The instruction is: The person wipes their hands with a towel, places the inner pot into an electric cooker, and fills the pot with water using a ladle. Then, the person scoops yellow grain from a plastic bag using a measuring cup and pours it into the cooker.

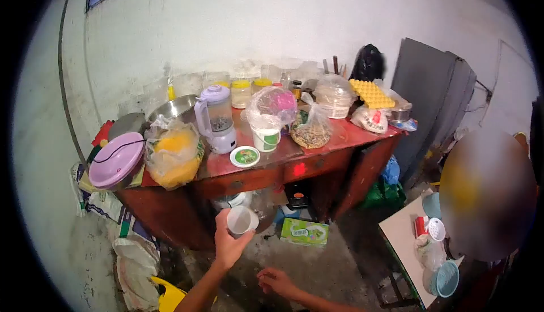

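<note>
My left hand [227, 248] is wrapped round a white cup [242, 222], held in front of the red wooden desk with its mouth tilted up toward me. The cup's contents cannot be made out. Lower and to the right, my right hand [274, 282] hangs over the floor with its fingers loosely bent and apart, holding nothing visible. On the desk beyond the cup are a white lid with a green label [245, 156] and a small white bucket [265, 135]. A lilac blender [218, 120] stands left of the bucket, its jug holding dark bits.
The red desk [226, 168] also bears a pink basin [117, 162], plastic bags, yellow-lidded jars [241, 93] and a yellow egg tray [372, 94]. A green box [305, 231] lies on the floor. At right, a person sits by a low table [403, 221] with baskets.
</note>
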Motion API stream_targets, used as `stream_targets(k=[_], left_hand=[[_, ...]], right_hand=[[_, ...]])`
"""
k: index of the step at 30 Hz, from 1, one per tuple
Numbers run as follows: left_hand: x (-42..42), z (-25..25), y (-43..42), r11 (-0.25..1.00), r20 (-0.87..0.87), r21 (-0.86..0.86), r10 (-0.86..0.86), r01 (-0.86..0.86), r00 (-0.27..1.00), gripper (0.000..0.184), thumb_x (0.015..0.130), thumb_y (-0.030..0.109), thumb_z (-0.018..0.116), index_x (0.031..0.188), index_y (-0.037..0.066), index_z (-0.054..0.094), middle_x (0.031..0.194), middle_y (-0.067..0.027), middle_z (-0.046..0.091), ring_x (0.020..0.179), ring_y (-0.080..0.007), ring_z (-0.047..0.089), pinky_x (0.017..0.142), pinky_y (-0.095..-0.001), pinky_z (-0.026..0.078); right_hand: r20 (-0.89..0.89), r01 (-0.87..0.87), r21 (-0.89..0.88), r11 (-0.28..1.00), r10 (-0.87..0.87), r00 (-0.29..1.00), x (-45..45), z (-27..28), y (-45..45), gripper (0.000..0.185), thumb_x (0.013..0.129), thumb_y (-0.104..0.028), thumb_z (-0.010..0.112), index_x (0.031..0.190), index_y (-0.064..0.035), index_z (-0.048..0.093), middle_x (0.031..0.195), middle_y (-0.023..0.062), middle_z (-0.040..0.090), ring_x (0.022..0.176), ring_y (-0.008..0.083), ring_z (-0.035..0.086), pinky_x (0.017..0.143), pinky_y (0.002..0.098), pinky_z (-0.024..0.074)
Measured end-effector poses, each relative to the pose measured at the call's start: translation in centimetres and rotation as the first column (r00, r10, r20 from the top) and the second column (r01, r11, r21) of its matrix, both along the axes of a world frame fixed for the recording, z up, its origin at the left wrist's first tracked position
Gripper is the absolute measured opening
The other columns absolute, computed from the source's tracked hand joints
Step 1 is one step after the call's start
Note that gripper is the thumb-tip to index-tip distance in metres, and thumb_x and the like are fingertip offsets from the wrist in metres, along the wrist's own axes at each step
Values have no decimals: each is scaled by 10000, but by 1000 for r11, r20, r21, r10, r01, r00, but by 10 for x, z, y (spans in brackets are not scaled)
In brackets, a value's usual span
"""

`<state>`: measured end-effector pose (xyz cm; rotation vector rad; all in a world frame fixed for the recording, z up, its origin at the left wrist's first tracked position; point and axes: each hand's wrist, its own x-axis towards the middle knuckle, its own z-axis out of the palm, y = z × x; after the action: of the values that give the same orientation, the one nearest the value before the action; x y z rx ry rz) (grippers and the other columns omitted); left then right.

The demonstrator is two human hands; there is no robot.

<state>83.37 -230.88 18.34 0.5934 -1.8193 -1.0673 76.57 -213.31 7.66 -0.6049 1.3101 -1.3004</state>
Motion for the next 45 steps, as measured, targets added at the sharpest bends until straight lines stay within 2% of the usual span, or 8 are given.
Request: stream_targets(k=[16,24,28,31,37,41,43,45], left_hand=[[-105,26,-119,988,-15,-130,85,-86,996,747,693,75,741,1318,26,334,1213,-116,470,1112,-217,501,954,-354,413],[-252,100,-209,840,-24,-531,113,-109,993,733,723,117,715,1342,22,334,1283,-187,403,1131,-349,489,956,-409,413],[-299,119,-239,835,335,-538,84,117,939,623,766,231,672,1306,54,416,1242,-198,451,1151,-389,468,966,-441,391],[-324,90,-267,736,706,-588,265,335,657,511,814,334,612,1246,77,523,1308,-215,447,1244,-377,407,1039,-474,289],[-331,43,-288,666,647,-678,338,311,684,516,840,400,580,1231,63,564,1399,-221,378,1349,-369,269,1088,-504,203],[-295,98,-275,770,366,-634,211,76,907,612,825,340,626,1326,38,443,1409,-209,367,1354,-351,267,1082,-501,215],[-294,94,-278,726,27,-650,318,-225,948,691,817,296,639,1379,17,348,1401,-208,373,1344,-333,287,1068,-477,245],[-314,77,-295,933,-13,-290,218,-212,976,737,815,244,635,1415,39,260,1380,-211,395,1285,-348,362,1037,-452,296]], right_hand=[[-137,-262,-180,948,240,961,-150,18,-200,190,924,-149,548,1067,-26,567,790,41,607,640,109,568,586,251,476],[58,490,-593,639,-573,818,-276,111,-267,124,942,-158,530,993,-46,531,774,52,571,589,129,538,566,275,474],[20,599,-516,612,-690,723,-332,108,-279,94,902,-98,554,983,-56,527,785,38,573,605,124,536,571,266,478],[-67,616,-453,645,-713,698,-343,104,-288,166,890,-89,560,1045,-53,512,826,35,594,646,118,554,570,266,475],[-246,432,-615,660,-681,690,-354,100,-306,651,786,-111,675,1349,-61,352,1255,104,474,1115,215,497,929,351,427],[-465,211,-632,746,-583,666,-351,146,-312,1008,716,-217,750,1471,-54,101,1501,186,192,1353,319,281,1082,432,258],[-676,108,-615,781,-593,436,-354,163,-324,977,740,-220,731,1469,-44,106,1501,192,195,1355,312,285,1091,433,245],[-796,27,-556,831,-542,269,-354,170,-331,835,773,-230,696,1419,-18,212,1449,208,278,1326,310,330,1084,440,253]])
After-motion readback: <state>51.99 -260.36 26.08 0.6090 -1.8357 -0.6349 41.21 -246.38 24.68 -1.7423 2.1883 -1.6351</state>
